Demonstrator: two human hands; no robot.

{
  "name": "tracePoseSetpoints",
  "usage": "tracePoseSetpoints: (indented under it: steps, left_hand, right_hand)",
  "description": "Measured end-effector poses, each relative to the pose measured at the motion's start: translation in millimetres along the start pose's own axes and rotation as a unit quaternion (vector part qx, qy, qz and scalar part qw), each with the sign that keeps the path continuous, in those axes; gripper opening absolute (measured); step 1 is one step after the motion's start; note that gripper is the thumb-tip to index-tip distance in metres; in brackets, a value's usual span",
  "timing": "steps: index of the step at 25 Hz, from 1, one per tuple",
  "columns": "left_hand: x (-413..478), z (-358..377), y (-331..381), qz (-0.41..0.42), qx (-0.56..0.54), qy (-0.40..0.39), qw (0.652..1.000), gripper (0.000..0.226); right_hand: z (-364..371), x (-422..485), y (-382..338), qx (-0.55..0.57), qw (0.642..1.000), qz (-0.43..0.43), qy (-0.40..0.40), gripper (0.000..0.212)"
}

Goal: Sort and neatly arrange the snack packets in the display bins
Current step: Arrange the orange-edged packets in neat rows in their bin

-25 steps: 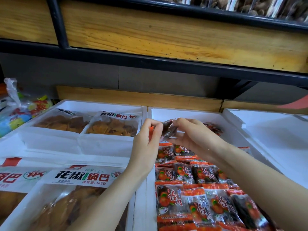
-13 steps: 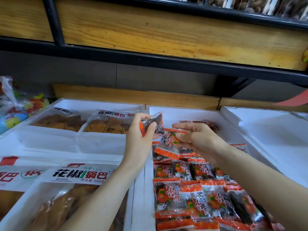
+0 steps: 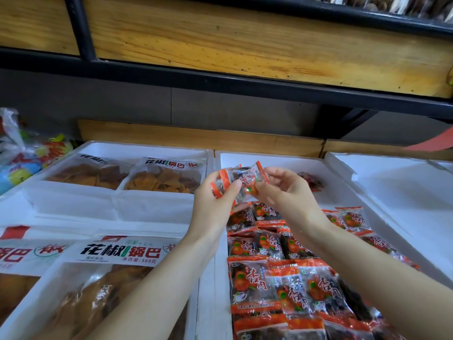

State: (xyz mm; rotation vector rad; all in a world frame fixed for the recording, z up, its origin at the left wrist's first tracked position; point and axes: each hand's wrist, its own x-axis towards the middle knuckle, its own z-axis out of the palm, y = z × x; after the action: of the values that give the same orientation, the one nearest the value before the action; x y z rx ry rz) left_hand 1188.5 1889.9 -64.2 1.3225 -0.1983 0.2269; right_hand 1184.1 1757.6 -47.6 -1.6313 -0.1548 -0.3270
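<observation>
Right hand (image 3: 282, 192) risen to meet left hand (image 3: 215, 204), both hands' fingers (image 3: 231, 187) pinching orange snack packets (image 3: 245, 177) above white bin (image 3: 269, 159).

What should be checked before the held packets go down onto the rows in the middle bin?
1. Left hand grips held packets: ok.
2. Right hand pinches them too: ok.
3. Packets above the middle bin: ok.
4. Near rows lie aligned: ok.
5. Landing spot behind rows free: cannot tell, hands hide it.
6. Loose packets at bin's back tidied: not ok.
</observation>
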Motion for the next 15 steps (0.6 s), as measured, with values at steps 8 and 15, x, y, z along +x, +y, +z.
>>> tracePoseSetpoints:
  steps: [8,15]
  left_hand:
    - [2.7,-6.9,5.4,0.143,0.203,-0.092,0.964,0.024]
    - [3.6,-10.3,7.1,0.170,0.168,0.054,0.970,0.018]
  right_hand:
    - [-17.9,-15.1,-14.1,-0.337,0.924,-0.024,-0.176,0.065]
    - [-18.7,1.4,-10.7,-0.419,0.899,0.015,-0.130,0.048]
